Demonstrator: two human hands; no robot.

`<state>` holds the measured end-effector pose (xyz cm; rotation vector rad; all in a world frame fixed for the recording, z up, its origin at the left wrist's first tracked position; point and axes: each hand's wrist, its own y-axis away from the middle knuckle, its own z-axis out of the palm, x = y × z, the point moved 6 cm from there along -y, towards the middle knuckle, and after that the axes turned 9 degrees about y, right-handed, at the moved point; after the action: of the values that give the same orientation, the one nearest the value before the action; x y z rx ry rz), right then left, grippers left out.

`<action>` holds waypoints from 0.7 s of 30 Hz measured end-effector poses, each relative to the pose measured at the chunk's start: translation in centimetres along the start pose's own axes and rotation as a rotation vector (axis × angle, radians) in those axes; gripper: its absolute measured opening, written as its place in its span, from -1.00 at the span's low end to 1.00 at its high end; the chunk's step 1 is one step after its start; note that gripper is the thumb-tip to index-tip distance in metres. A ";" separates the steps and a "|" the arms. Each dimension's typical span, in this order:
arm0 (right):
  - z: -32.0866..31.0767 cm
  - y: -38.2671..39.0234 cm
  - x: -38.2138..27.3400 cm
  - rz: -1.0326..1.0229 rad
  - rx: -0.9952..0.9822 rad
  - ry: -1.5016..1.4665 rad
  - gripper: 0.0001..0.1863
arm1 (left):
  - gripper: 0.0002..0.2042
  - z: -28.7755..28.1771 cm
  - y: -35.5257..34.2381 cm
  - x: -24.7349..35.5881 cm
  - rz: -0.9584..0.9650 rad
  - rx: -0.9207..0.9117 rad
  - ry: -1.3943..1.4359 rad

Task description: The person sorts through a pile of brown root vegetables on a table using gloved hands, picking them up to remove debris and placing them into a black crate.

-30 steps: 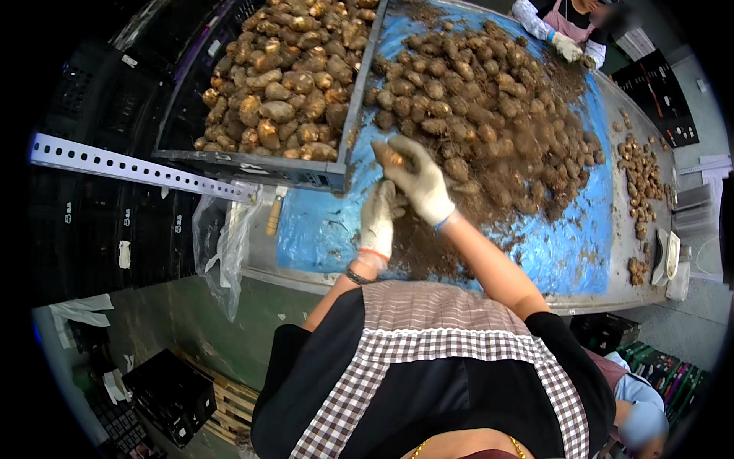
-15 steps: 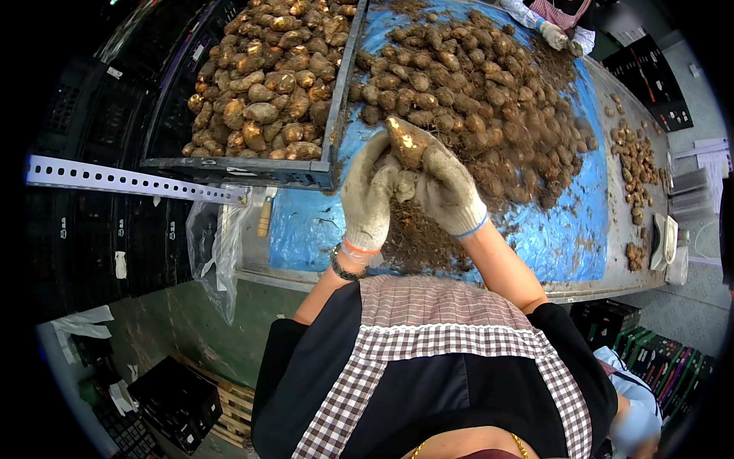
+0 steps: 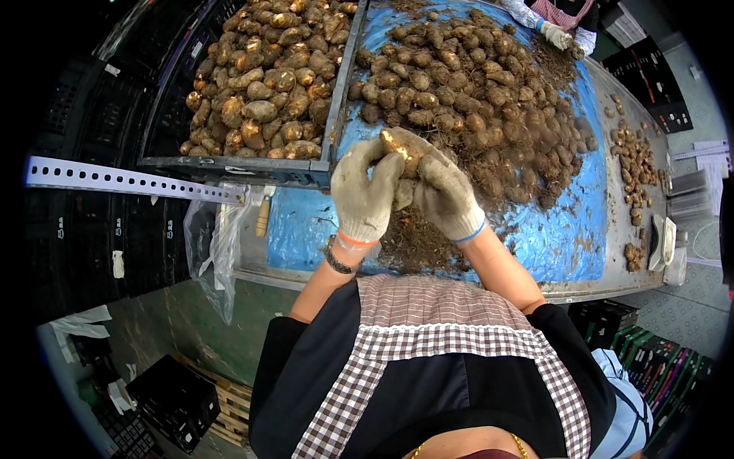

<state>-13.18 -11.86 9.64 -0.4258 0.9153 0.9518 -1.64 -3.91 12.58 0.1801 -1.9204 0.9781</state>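
A brown taro [image 3: 403, 147] with pale yellowish patches on its upper end is held between my two hands above the table. My left hand [image 3: 361, 191], in a dirty off-white knit glove with an orange cuff, closes on its left side, thumb over the front. On the other side my right hand [image 3: 449, 195], in a matching glove with a blue cuff, grips it with bent fingers. Just beyond my hands spreads a large heap of soil-covered taros [image 3: 459, 84] with stringy roots. Loose dirt and root hairs [image 3: 417, 249] lie beneath my wrists. The taro's lower part is hidden by the gloves.
A dark crate [image 3: 330, 141] of cleaner taros stands at the left. Blue plastic sheeting [image 3: 294, 233] covers the metal table. A wooden-handled tool [image 3: 263, 218] lies near the crate. Small taros [image 3: 634, 161] and a scale [image 3: 664, 241] sit at the right. Another person's gloved hand [image 3: 556, 35] works at the far side.
Both hands have shifted slightly left, and the taro has turned so that its pale tip leans further left. The left thumb now lies higher across it.
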 end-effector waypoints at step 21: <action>-5.4 -4.4 -2.5 -0.266 0.397 1.282 -0.38 | -0.67 6.0 10.4 -11.0 -0.776 -0.182 0.368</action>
<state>-12.70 -19.07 8.31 -0.8031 2.0868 0.1295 -4.83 -3.93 -3.37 0.5487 -1.3989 0.2846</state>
